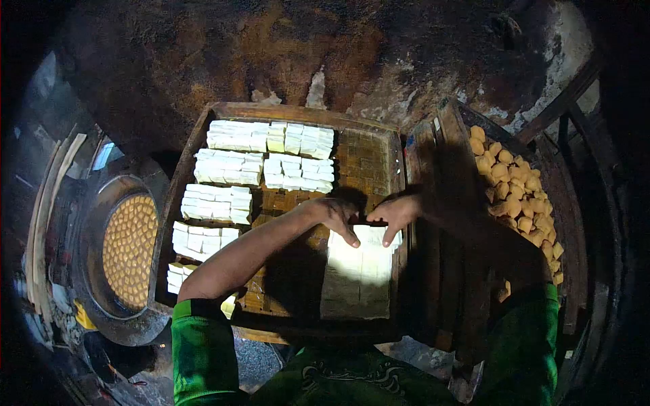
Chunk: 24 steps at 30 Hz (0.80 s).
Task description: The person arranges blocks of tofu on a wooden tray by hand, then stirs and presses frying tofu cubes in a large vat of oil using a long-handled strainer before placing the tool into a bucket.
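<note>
A white tofu slab (359,274), scored into pieces, lies on the right part of a wooden-framed tray with a woven bamboo bottom (359,162). My left hand (340,218) is at the slab's far left corner, thumb on top and fingers bent over the far edge. At the far right corner, my right hand (398,213) grips in the same way, its thumb pointing toward me. The fingertips of both hands are partly hidden. Stacked rows of cut tofu (217,203) stand along the tray's left and far sides.
On the left, a large round pan (131,250) holds many golden frying pieces. To the right, a wooden bin (569,223) contains a heap of fried tofu (518,189). Dark wooden boards (443,271) lie between tray and bin. A stained wall (271,54) rises behind.
</note>
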Each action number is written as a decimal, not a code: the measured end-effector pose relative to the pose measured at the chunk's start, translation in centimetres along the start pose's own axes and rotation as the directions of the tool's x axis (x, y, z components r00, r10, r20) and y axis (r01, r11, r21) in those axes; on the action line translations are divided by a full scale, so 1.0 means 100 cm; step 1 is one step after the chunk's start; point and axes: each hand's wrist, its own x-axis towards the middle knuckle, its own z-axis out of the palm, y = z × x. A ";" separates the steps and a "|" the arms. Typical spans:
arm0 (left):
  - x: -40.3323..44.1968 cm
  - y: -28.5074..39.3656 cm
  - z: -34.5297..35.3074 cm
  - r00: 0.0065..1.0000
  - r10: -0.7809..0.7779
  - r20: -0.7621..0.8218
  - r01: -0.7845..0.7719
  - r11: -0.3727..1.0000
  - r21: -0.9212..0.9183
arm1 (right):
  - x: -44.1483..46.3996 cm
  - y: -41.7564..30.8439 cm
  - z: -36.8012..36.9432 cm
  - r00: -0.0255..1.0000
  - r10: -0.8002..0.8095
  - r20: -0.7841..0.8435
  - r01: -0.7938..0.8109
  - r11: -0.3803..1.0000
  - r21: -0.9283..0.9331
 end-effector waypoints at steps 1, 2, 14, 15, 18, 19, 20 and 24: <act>0.001 -0.003 0.001 1.000 0.001 -0.002 -0.001 1.000 0.006 | 0.002 0.001 -0.002 0.999 0.030 0.026 -0.030 1.000 -0.003; 0.003 -0.005 0.004 0.999 -0.032 0.023 0.031 0.999 0.038 | 0.004 0.001 -0.003 0.997 0.062 0.051 -0.062 0.998 -0.005; -0.009 0.009 0.044 0.990 -0.125 -0.067 0.129 0.990 0.060 | -0.002 -0.003 0.028 0.987 0.021 -0.160 -0.046 0.987 -0.152; -0.011 0.011 0.048 0.981 -0.044 -0.187 0.060 0.995 0.083 | -0.001 -0.004 0.026 0.992 0.020 -0.125 -0.039 0.988 -0.149; -0.021 0.021 0.047 0.954 0.059 -0.295 -0.029 0.994 0.108 | -0.001 -0.010 0.020 0.999 0.036 -0.003 -0.036 0.992 -0.121; -0.022 0.022 0.046 0.956 0.082 -0.282 -0.054 0.993 0.103 | 0.000 -0.011 0.019 0.995 0.051 0.082 -0.043 0.995 -0.092; -0.022 0.021 0.047 0.956 0.082 -0.282 -0.055 0.993 0.102 | 0.000 -0.010 0.021 0.995 0.051 0.083 -0.043 0.995 -0.092; -0.003 0.005 0.066 0.960 0.008 -0.280 0.004 0.999 0.041 | 0.009 0.009 0.044 0.972 -0.152 -0.181 0.152 0.988 -0.014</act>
